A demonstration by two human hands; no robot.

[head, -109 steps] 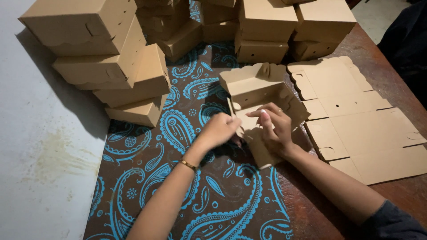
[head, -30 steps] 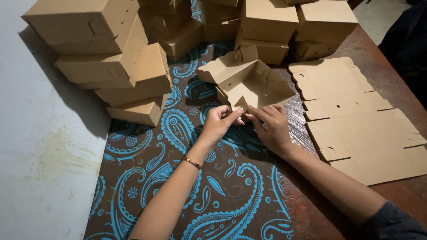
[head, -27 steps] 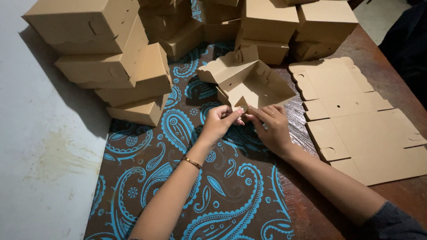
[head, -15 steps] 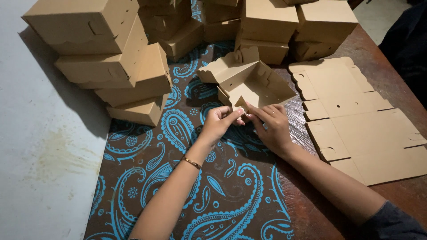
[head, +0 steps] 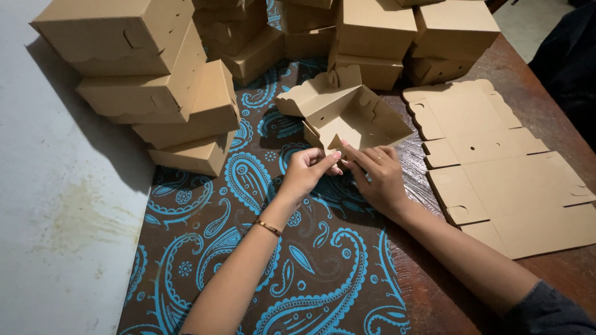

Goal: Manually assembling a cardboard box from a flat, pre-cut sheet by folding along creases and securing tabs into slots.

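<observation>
A: What is seen in the head view at the hands?

B: A half-folded brown cardboard box [head: 347, 118] is found just above the centre of the frame, lying open on a dark cloth with a blue paisley pattern [head: 292, 273]. Its near corner flap is pinched from both sides. The left hand [head: 308, 170] is closed on that flap with thumb and fingertips, and the right hand [head: 377, 174] is closed on it from the 3 o'clock side, so that the fingertips of both hands nearly meet. A thin gold bracelet [head: 268, 227] is worn on the left wrist, and a ring is seen on one finger of the right hand.

A: What is placed around the box?

B: At 3 o'clock from the hands, a stack of flat, unfolded brown cardboard blanks [head: 496, 167] is laid on a dark wooden table top [head: 559, 273], just beside the box. At 10 o'clock, a leaning stack of closed brown cardboard boxes [head: 155, 87] is seen, partly on the cloth. At 12 o'clock, more closed brown boxes [head: 385, 37] are piled along the far edge. A pale grey floor [head: 56, 217] is seen at 9 o'clock. A dark grey sleeve [head: 546, 310] is seen at the lower right corner, on the right arm.
</observation>
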